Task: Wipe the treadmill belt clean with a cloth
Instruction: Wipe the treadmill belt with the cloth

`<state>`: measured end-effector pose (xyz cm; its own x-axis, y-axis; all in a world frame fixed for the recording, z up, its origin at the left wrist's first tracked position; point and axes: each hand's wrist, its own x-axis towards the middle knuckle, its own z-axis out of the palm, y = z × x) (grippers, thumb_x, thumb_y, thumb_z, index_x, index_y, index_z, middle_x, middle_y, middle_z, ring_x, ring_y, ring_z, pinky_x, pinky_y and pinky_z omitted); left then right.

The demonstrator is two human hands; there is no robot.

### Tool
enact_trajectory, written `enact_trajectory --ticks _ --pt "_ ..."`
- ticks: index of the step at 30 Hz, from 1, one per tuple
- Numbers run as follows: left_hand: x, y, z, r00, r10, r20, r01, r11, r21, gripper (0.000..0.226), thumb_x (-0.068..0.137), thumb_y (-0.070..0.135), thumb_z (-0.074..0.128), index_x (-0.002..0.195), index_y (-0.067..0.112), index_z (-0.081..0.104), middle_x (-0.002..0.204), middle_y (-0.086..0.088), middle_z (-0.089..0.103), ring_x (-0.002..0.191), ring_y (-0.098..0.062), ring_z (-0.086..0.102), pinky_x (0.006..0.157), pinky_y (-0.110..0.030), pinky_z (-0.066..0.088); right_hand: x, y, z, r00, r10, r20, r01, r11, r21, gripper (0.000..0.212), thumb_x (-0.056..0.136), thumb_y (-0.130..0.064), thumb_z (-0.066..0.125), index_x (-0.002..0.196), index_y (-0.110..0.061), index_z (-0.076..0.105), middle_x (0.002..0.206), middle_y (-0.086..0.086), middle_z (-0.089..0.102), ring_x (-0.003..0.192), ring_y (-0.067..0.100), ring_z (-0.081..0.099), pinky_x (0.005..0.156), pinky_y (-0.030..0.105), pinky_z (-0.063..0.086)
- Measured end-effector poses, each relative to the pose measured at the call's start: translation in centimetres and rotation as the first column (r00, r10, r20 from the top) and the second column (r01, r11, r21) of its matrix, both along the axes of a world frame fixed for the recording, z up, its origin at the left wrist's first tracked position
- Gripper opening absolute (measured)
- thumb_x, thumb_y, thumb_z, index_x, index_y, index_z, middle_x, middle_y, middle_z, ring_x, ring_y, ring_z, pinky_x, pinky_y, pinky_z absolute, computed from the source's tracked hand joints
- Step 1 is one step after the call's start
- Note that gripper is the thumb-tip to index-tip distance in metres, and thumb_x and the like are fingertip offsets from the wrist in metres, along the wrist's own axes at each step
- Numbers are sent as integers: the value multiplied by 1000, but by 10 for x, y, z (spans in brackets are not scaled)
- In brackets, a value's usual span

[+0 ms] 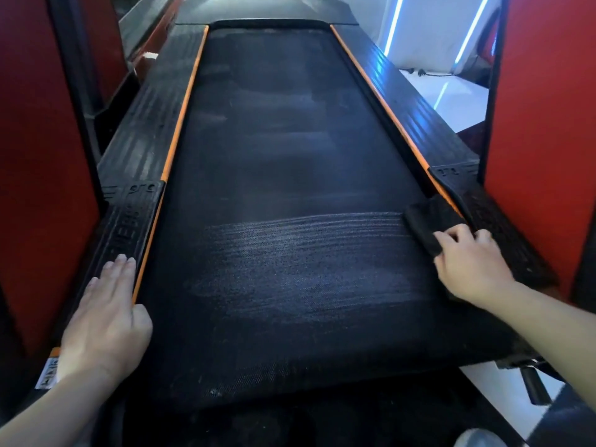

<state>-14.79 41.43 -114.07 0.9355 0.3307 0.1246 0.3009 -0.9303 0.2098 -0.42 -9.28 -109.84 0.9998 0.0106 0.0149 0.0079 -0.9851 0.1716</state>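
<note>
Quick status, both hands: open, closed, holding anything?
Left hand: open, fingers flat on the left side rail.
Right hand: closed on the black cloth at the right edge of the belt.

Matt woven-textured belt (290, 188), soft dark cloth (432, 221), ribbed plastic side rails (142, 124).

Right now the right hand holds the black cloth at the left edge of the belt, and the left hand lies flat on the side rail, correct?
No: the head view shows the cloth at the right edge of the belt. The right hand holds it, and the left hand lies flat on the side rail.
</note>
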Motion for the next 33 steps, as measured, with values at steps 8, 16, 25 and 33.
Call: enact_trajectory --ticks 8,16,25,33 --pt "-4 -8 10 996 -51 -73 59 991 117 71 84 30 24 145 -3 37 157 -25 27 143 -44 28 111 -60 32 1 -6 6 997 14 -71 -5 993 122 46 100 -25 46 145 -15 46 137 4 42 111 35 39 101 43 39" --pt "50 -64 20 880 -471 -52 463 831 308 63 99 36 30 152 4 27 162 -8 22 151 -21 17 121 -46 17 20 24 -8 996 87 18 -87 894 439 42 95 -27 53 136 -19 55 129 3 47 112 34 42 105 45 37" --pt "64 -91 -17 984 -130 -125 126 991 -35 70 98 52 11 156 16 -1 163 6 -12 147 -3 -17 121 -28 -9 30 30 -31 998 1 57 -20 942 334 45 99 -53 41 137 -31 38 132 3 38 103 29 48 95 41 43" --pt "57 -95 -16 986 -127 -113 119 990 -73 77 92 54 9 156 11 4 162 5 -9 147 -3 -16 121 -27 -9 20 27 -34 997 18 69 -38 954 298 43 100 -51 39 138 -31 38 132 1 37 100 26 47 93 39 44"
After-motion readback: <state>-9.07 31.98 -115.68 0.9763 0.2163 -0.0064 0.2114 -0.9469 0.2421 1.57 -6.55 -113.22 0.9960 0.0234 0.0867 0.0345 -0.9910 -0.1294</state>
